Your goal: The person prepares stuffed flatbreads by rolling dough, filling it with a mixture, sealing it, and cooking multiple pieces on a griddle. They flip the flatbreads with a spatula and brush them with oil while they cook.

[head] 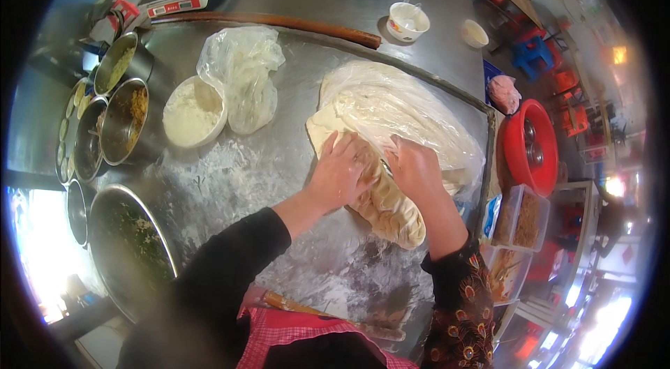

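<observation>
A large mass of pale dough (327, 123) lies on the floured metal worktop (220, 212), mostly under clear plastic film (403, 102). A thick, wrinkled roll of dough (392, 212) extends from it towards me. My left hand (343, 170) grips the dough from the left, fingers curled over its top where the roll meets the mass. Close on the right, my right hand (416, 167) is bent against the roll and the film's edge. A thin shiny edge shows between the hands; what the right fingers hold is hidden.
A bowl of flour (191, 115) and a crumpled plastic bag (243, 76) stand left. Metal filling pots (123, 118) line the left edge. A long wooden rod (272, 23) lies behind, a rolling pin (314, 309) near me. Right are a red basin (529, 146) and plastic tubs (523, 217).
</observation>
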{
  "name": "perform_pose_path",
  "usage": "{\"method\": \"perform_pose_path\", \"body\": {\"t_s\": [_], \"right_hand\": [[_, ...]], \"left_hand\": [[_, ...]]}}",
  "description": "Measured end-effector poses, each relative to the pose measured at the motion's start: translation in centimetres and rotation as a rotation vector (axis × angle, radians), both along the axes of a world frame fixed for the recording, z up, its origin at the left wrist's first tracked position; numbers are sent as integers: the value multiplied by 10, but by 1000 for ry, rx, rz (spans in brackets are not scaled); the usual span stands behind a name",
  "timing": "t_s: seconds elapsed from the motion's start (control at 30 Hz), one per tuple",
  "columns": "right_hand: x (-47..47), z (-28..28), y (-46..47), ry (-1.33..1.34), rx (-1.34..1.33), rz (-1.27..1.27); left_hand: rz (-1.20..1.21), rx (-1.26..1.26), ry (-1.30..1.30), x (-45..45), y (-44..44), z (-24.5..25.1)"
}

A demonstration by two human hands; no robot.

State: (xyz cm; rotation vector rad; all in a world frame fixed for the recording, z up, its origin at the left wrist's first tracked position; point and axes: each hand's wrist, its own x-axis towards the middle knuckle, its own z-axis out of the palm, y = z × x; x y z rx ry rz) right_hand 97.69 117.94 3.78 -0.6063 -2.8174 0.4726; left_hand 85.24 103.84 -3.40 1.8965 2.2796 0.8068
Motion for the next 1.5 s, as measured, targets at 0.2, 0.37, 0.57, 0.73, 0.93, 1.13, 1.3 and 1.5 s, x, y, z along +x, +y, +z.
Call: {"method": "perform_pose_path", "body": {"t_s": [0.2, 0.37, 0.57, 0.73, 0.93, 1.13, 1.3, 1.5], "right_hand": [[-45, -10, 21, -316, 9, 7], [-74, -22, 23, -358, -52, -31], [-66, -28, -44, -290, 210, 117], [-9, -20, -49, -85, 127, 162], [-2, 2, -27, 142, -4, 7], [-64, -3, -8, 147, 13, 69], [-106, -13, 6, -15, -51, 228], [-150, -20, 7, -298, -30, 243]], "left_hand": [[-25, 109, -32, -13, 9, -11], [1, 68, -103, -7, 7, -18], [-15, 116, -36, -1, -24, -15], [75, 124, -95, 4, -75, -18], [515, 151, -419, -50, -25, -26], [492, -181, -585, -73, 1, -14], [496, -66, -601, -56, -15, -13], [482, 37, -250, -51, -20, -21]]}}
